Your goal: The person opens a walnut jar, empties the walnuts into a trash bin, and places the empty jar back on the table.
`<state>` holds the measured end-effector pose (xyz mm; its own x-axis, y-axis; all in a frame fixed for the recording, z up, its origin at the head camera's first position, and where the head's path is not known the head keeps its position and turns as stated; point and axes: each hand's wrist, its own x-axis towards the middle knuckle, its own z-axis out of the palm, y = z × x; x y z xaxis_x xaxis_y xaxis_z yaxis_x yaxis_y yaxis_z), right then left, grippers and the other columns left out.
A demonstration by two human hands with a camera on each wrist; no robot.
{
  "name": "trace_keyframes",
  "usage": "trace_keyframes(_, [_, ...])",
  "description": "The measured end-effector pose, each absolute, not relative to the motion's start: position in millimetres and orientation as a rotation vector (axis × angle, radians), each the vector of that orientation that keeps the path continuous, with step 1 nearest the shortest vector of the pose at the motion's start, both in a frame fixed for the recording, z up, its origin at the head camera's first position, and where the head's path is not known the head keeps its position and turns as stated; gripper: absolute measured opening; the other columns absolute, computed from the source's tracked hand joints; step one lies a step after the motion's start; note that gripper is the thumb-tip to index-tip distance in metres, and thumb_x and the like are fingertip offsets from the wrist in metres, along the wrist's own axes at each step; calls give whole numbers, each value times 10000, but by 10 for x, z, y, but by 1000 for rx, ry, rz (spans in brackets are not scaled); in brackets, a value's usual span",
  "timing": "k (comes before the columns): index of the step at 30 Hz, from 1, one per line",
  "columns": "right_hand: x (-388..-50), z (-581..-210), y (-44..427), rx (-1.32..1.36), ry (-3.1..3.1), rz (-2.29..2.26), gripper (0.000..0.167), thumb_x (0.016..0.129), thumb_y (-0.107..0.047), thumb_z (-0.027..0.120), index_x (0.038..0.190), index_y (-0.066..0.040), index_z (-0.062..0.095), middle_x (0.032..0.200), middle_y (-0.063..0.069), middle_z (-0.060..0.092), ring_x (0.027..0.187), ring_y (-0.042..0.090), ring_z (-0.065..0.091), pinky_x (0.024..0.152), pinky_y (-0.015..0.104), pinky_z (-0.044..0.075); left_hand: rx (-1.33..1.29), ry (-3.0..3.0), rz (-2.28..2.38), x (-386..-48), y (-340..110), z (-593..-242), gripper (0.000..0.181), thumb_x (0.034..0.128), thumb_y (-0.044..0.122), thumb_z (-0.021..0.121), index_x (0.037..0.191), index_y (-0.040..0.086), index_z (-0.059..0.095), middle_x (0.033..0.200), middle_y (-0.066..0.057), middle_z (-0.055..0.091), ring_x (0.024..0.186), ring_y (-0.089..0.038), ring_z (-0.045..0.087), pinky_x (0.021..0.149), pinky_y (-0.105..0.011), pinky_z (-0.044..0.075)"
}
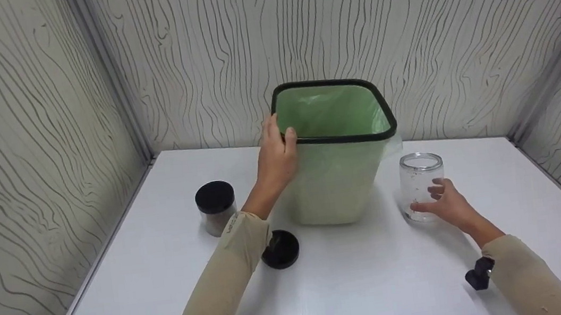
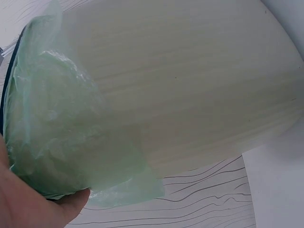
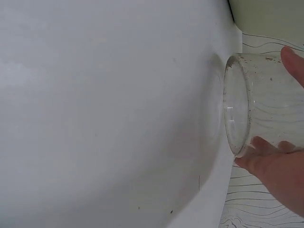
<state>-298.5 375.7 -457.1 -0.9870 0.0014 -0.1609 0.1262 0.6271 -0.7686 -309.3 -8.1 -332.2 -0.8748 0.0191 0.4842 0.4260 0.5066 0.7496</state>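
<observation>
My left hand [image 1: 275, 152] grips the black rim [image 1: 345, 139] of a pale trash bin [image 1: 332, 188] at its near left corner. A green bag [image 1: 326, 112] lines the bin. Its loose edge [image 2: 71, 118] hangs over the outside in the left wrist view. To the right of the bin, my right hand [image 1: 450, 206] holds a clear glass jar [image 1: 417, 183] around its side, with thumb and fingers on opposite sides of the glass [image 3: 270, 104]. The jar is lidless and upright, with small brown specks on it. Whether its base touches the table cannot be told.
Left of the bin stands a second jar [image 1: 217, 221] with a black lid [image 1: 214, 196] on. A loose black lid [image 1: 281, 249] lies on the white table [image 1: 360, 287], partly behind my left sleeve. Wood-patterned panels [image 1: 203, 54] close off the back and sides.
</observation>
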Motion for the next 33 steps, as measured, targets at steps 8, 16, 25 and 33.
trace_keyframes(8, [-3003, -4558, 3751, 139, 2716, -1239, 1138, 787, -452, 738, 1465, 60, -19, 1461, 362, 150, 1333, 496, 200, 1029, 601, 237, -363, -2331, -1336, -3097, -93, -3316, 565, 1022, 314, 315, 1482, 3, 212, 1539, -170, 172, 1396, -267, 208, 1098, -411, 227])
trace_keyframes(16, [-3011, -4614, 3787, 133, 2762, -1204, 1133, 772, -442, 754, 1425, 133, 29, 1438, 360, 210, 1316, 486, 247, 1023, 570, 277, -382, -2317, -1338, -3099, -91, -3325, 561, 1025, 307, 315, 1478, -7, 214, 1538, -178, 163, 1394, -289, 207, 1091, -428, 238])
trace_keyframes(25, [-3057, -4680, 3800, 140, 2760, -1239, 1153, 763, -427, 765, 1435, 120, 5, 1456, 358, 172, 1329, 486, 222, 1029, 571, 264, -374, -2330, -1330, -3103, -90, -3330, 564, 1026, 320, 316, 1482, 4, 215, 1545, -170, 146, 1410, -283, 155, 1105, -415, 205])
trace_keyframes(33, [-3072, -4702, 3807, 133, 2771, -1267, 1129, 767, -377, 776, 1441, 99, 5, 1440, 381, 170, 1317, 511, 218, 1033, 586, 244, -367, -2328, -1336, -3100, -89, -3326, 569, 1022, 326, 323, 1483, 9, 219, 1545, -167, 152, 1411, -282, 153, 1109, -417, 193])
